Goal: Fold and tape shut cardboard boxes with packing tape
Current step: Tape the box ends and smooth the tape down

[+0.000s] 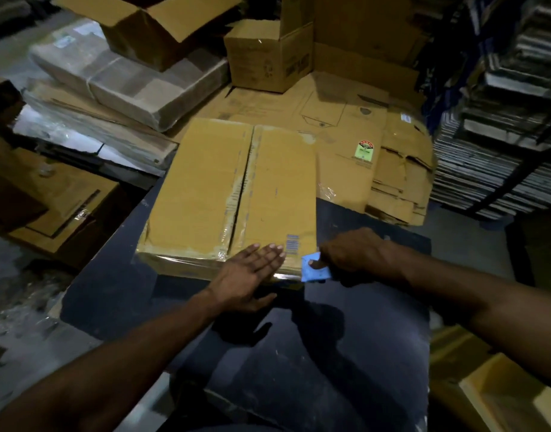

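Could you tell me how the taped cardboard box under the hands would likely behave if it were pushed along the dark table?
The cardboard box lies wide and low, so it would probably slide rather than tip. Glossy tape wraps its near edge, which may help it slip on the dark table. The left hand presses it flat without visible denting, so it seems fairly stiff.
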Tool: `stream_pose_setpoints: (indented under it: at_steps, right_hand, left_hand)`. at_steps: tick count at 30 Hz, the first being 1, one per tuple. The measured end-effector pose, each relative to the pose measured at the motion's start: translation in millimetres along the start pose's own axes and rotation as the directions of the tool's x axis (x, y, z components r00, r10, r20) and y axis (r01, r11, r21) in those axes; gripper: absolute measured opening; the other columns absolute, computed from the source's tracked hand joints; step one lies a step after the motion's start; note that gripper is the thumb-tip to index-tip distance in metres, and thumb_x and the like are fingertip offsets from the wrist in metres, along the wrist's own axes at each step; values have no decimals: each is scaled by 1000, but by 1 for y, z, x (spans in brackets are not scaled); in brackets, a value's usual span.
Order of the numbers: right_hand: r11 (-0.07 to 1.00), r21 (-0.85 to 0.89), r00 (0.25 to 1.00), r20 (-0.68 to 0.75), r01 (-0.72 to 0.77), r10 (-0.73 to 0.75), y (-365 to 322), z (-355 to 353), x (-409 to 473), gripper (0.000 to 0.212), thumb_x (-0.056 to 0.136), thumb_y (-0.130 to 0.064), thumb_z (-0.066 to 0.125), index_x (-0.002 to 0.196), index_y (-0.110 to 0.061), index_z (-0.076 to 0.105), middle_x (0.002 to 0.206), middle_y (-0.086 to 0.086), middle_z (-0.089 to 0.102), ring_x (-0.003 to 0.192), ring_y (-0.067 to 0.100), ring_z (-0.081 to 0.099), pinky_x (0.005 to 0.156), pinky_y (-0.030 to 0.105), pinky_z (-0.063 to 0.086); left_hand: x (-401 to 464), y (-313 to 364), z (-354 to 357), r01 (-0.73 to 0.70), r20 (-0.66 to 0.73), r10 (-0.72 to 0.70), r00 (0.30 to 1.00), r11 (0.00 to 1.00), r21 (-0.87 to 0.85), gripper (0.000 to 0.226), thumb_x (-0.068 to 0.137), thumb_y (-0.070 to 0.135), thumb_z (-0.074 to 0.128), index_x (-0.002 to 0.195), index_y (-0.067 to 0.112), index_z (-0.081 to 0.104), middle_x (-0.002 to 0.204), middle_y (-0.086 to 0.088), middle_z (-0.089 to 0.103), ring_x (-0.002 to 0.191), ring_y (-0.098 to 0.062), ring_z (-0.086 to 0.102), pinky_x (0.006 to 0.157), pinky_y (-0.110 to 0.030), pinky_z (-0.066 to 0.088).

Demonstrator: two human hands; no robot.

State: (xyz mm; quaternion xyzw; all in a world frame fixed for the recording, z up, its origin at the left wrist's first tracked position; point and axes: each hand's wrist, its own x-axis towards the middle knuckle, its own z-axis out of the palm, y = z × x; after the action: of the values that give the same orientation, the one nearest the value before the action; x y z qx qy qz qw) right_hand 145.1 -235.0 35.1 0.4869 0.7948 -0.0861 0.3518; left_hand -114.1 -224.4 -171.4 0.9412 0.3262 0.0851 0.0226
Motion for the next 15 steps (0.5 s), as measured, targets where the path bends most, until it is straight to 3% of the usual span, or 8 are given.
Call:
stream_pose_setpoints:
  at_steps: [4,6,10,13,15]
  right_hand:
    - [995,18,990,99,-101,99,38,22,-32,34,103,-55,56,129,-36,66,120,-4,72,109,23,71,88,43,60]
    - [973,139,972,171,-183,158,52,28,-46,45,105,-63,48,124,-31,72,117,-5,73,107,21,71,89,39,57]
    - [939,259,970,148,-226,192,68,40,-51,63,101,-77,41,112,-26,75,109,-3,72,101,21,70,90,39,55]
    - [932,305,975,165,-194,149,75,57,-42,68,95,-85,43,120,-30,74,121,-2,73,110,23,70,102,50,54]
    - [945,289,975,202,-154,98,71,60,-37,55,100,-69,54,140,-33,66,139,1,66,126,28,64,108,49,48]
  left_hand:
    - [-1,3,2,5,-47,-6,999,1000,-19,97,99,70,56,174,15,27,181,-5,21,168,-20,21,133,-49,27]
    - [-1,3,1,7,-63,-9,998,999,-34,98,98,70,60,173,14,30,181,-5,23,167,-20,22,132,-49,29]
    - [0,4,-1,19,-10,-19,1000,999,-28,99,99,71,59,174,15,26,182,-3,21,168,-19,20,132,-50,29]
    - [1,5,-5,12,-21,-12,1000,1000,-19,99,98,69,63,173,15,28,182,-3,22,168,-19,21,131,-51,31]
    - [3,5,-8,3,-32,-4,999,1000,-26,99,97,67,66,172,14,30,181,-3,23,168,-20,22,130,-52,32]
